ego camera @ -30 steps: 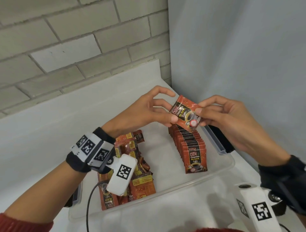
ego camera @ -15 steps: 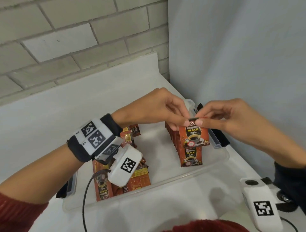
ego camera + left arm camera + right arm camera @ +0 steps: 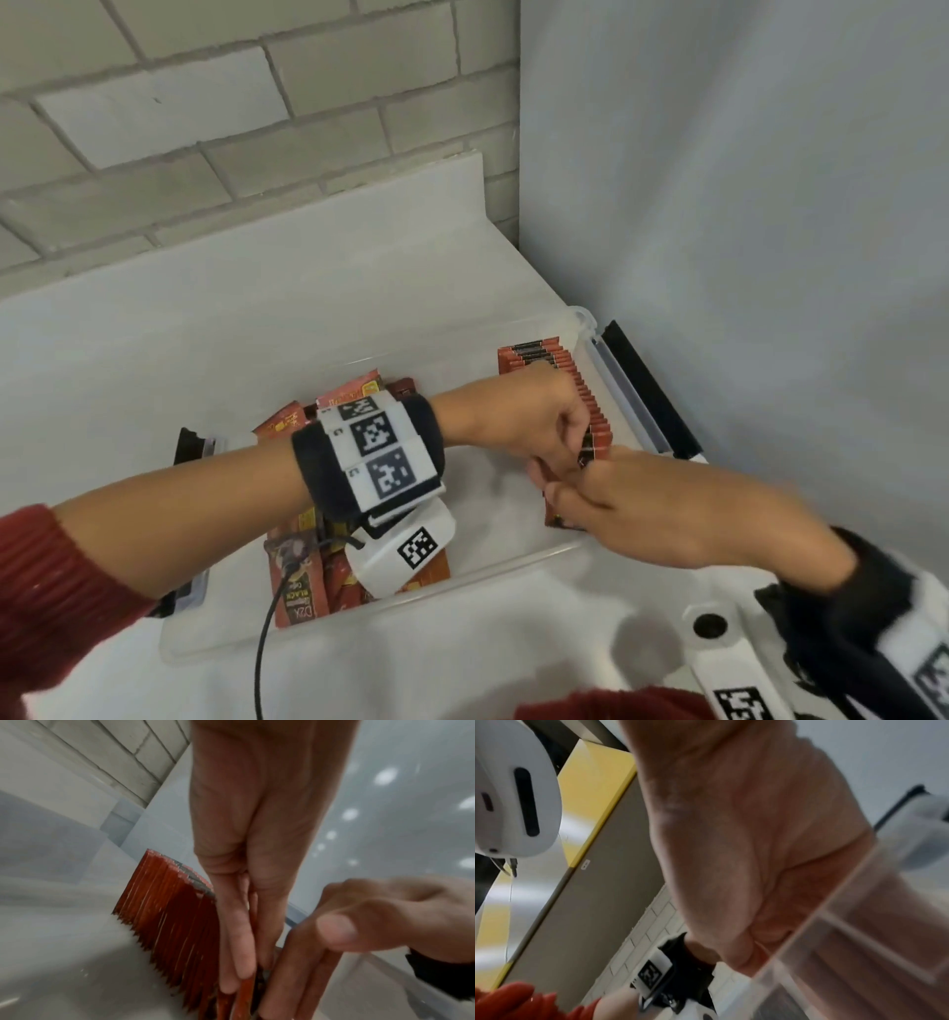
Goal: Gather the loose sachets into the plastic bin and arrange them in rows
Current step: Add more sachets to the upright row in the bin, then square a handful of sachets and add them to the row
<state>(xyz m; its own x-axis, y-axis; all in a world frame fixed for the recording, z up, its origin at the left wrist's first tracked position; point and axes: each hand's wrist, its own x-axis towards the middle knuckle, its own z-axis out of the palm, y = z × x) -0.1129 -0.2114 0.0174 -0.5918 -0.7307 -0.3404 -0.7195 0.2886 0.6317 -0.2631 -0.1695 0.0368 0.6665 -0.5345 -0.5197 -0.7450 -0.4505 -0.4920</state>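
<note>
Both hands, left hand (image 3: pixel 534 426) and right hand (image 3: pixel 621 493), pinch one red-brown coffee sachet (image 3: pixel 560 514) upright at the near end of the standing sachet row (image 3: pixel 575 380), which runs away along the clear plastic bin (image 3: pixel 462 580)'s right wall.

The bin (image 3: pixel 462 606) is a clear, shallow plastic tub with black latches at its two ends. Along the bin's right wall stands a row (image 3: pixel 565 370) of red-and-black sachets, upright on edge and packed face to face, running from the far corner toward the near wall. One more sachet (image 3: pixel 246 992) stands at the near end of that row, touching it. At the bin's left end lies a loose pile (image 3: pixel 308 580) of the same sachets, flat and overlapping at mixed angles.
</note>
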